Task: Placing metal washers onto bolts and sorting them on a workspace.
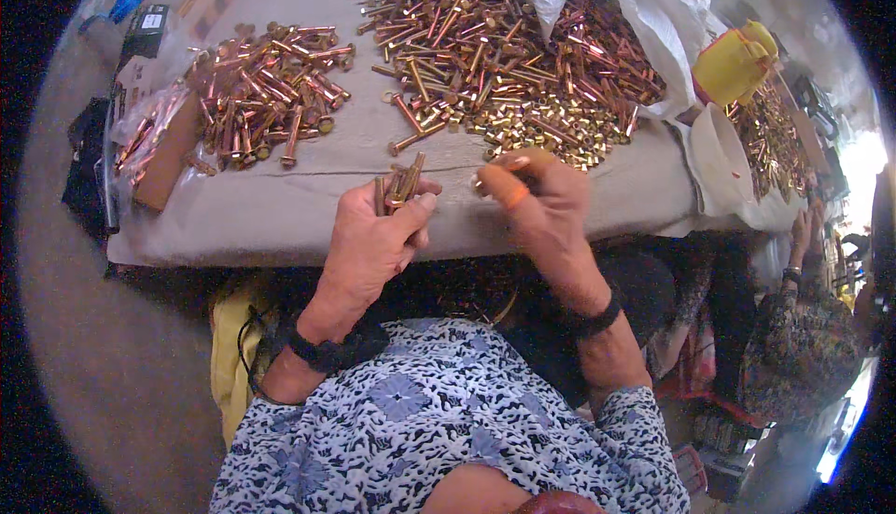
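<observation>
My left hand point(369, 234) is closed round several copper-gold bolts point(401, 186), their shanks sticking up past the thumb. To its right, at the front of the table, my right hand point(553, 211) pinches a small shiny metal piece point(479, 181) that looks like a gold nut, partly hidden by the fingers. An orange band point(504, 187) wraps one of its fingers. Just beyond that hand lies a heap of small gold nuts point(560, 131), at the near edge of a large pile of loose bolts point(457, 29). A smaller pile of bolts point(261, 94) lies at the left.
White sacking point(644, 10) lies over the big pile's right side. At the right are a yellow plastic container point(737, 62), a white tub point(721, 155) and more small metal parts point(770, 141). A cardboard strip point(170, 155) borders the left pile. Another person's arm point(800, 243) shows far right.
</observation>
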Motion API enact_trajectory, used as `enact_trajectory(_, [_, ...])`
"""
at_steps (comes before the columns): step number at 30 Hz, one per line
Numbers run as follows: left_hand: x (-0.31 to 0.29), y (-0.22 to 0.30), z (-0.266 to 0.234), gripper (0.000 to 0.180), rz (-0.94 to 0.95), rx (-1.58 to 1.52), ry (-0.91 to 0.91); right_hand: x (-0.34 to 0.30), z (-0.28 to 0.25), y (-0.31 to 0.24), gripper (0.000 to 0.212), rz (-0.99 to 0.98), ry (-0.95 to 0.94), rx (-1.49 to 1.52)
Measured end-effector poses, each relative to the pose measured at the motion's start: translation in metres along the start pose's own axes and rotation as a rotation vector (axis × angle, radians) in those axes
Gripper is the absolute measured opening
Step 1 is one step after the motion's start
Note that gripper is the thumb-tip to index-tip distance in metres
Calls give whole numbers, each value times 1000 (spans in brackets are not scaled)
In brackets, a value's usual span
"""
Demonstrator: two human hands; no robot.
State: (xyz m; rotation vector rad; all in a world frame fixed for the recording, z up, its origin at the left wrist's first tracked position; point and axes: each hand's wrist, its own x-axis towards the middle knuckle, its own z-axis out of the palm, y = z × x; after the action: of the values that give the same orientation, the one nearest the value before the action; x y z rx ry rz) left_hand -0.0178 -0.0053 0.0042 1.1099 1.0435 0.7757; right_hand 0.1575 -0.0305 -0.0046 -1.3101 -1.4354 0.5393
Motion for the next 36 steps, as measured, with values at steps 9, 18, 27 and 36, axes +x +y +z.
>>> enact_trajectory(9, [-1,7,-1,18,-18,-14,-14,-6,7,28,14,-198,-61,-368])
enact_trajectory(18, [3,3,4,18,-26,24,-19,-3,7,28,15,23,20,37])
enact_trajectory(27, [1,1,9,15,-35,73,-99,-8,2,-4,19,449,-290,549])
enact_trajectory(36, [4,8,-13,12,-42,109,81,21,2,40,20,-256,99,-434])
